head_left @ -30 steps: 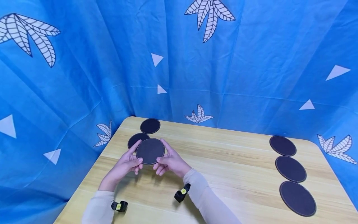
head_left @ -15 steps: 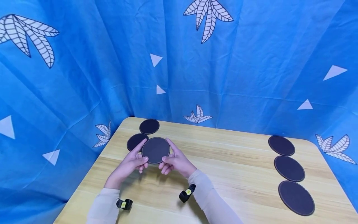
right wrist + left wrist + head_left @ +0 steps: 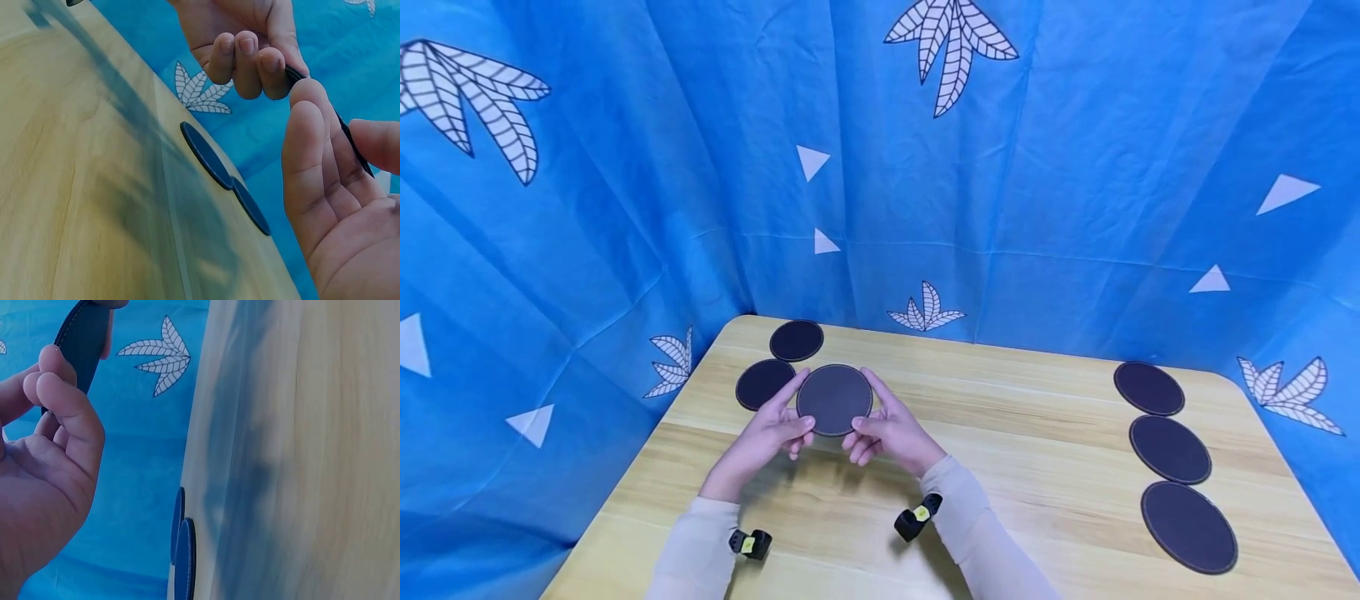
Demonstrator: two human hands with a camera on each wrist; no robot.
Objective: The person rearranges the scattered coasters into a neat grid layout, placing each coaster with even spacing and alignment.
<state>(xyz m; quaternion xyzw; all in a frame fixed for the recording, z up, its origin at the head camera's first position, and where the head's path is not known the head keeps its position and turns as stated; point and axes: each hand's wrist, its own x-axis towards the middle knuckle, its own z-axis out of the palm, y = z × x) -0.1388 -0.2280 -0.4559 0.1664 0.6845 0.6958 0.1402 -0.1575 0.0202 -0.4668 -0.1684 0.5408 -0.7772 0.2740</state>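
Observation:
Both hands hold one dark round coaster (image 3: 834, 400) with a stitched rim above the table, one hand at each side. The left hand (image 3: 769, 429) pinches its left edge, thumb on the near face; the right hand (image 3: 895, 429) pinches the right edge in the same way. In the left wrist view the coaster (image 3: 87, 344) is seen at a slant beside the curled left fingers (image 3: 72, 409). From the right wrist it shows nearly edge-on, between the right thumb (image 3: 378, 144) and fingers. Two like coasters lie behind, the nearer one (image 3: 765, 384) and the farther one (image 3: 797, 341).
At the table's right side three more dark coasters lie in a row: the back one (image 3: 1148, 388), the middle one (image 3: 1170, 449) and the front one (image 3: 1189, 527). A blue curtain (image 3: 925, 192) hangs along the back and left edges of the wooden table (image 3: 1000, 417).
Both hands have moved rightward with the coaster, which has come away from in front of the left nearer coaster. The view has shifted slightly. The coasters on the table keep their places.

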